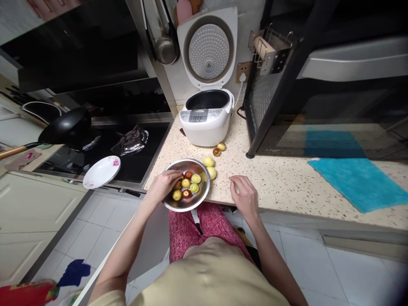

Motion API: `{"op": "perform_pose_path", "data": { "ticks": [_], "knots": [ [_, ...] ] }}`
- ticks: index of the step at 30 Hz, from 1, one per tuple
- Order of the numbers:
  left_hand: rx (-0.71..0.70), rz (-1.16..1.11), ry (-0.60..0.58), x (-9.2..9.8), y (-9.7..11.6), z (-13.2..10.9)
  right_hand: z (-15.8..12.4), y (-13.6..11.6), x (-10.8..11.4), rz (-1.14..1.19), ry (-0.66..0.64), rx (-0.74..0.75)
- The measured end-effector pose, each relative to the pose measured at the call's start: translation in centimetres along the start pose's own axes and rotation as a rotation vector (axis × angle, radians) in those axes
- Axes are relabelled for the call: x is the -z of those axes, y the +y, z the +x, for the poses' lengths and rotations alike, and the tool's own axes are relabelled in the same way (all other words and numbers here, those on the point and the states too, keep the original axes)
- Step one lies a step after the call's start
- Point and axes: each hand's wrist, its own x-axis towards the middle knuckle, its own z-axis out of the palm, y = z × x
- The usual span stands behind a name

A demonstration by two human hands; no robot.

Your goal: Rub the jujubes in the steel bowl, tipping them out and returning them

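Note:
A steel bowl [205,191] sits by the counter's front edge, holding several red-brown and yellow-green jujubes [185,183]. My left hand [165,183] reaches over its left rim, fingers together and tips closed at a jujube on that side; the fingertips partly cover it. Right of the bowl, my right hand [245,195] hangs over the counter's edge with its fingers curled. Whatever it may hold is hidden. Two yellow-green jujubes [209,162] lie against the bowl's right side. Two smaller ones, one of them red-brown [216,152], lie farther back.
Behind the bowl stands a white rice cooker [204,129] with its lid raised. A floral white plate [102,171] rests on the left, at the front of the black stove [140,157]. On the right are a black-framed rack [259,119] and a blue cloth [360,182].

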Motion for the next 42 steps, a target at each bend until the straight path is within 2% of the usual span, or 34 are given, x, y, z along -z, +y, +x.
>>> {"op": "perform_pose_path", "data": {
  "ticks": [5,8,10,13,16,20,24,29,34,39,42],
  "knots": [
    [-0.120,-0.032,0.074,1.3,2.0,2.5,0.1,-0.1,0.0,-0.002,-0.005,-0.004],
    [-0.194,-0.056,0.098,1.9,3.4,5.6,0.0,-0.1,0.0,-0.007,-0.006,-0.008],
    [-0.248,-0.042,0.073,1.8,4.3,8.1,0.0,-0.1,0.0,-0.007,-0.001,-0.012],
    [-0.354,0.020,-0.031,0.6,5.2,11.9,-0.1,-0.2,-0.1,-0.008,0.011,-0.015],
    [-0.456,0.092,-0.131,-1.5,5.8,15.4,0.0,-0.3,0.0,-0.006,0.011,-0.026],
    [-0.532,0.140,-0.255,-4.2,6.0,18.4,0.1,-0.4,0.2,0.001,0.009,-0.037],
    [-0.527,0.148,-0.267,-5.4,6.3,19.2,0.2,-0.5,0.3,0.003,-0.002,-0.055],
    [-0.539,0.117,-0.271,-4.7,7.0,18.3,0.1,-0.5,0.3,0.006,-0.006,-0.061],
    [-0.440,0.107,-0.236,-4.5,7.1,18.5,0.1,-0.5,0.3,0.000,-0.018,-0.067],
    [-0.442,0.104,-0.303,-5.9,7.5,20.0,0.1,-0.5,0.3,0.010,-0.010,-0.081],
    [-0.494,0.086,-0.342,-6.1,8.3,20.0,0.1,-0.6,0.3,0.022,-0.008,-0.085]
  ]
}}
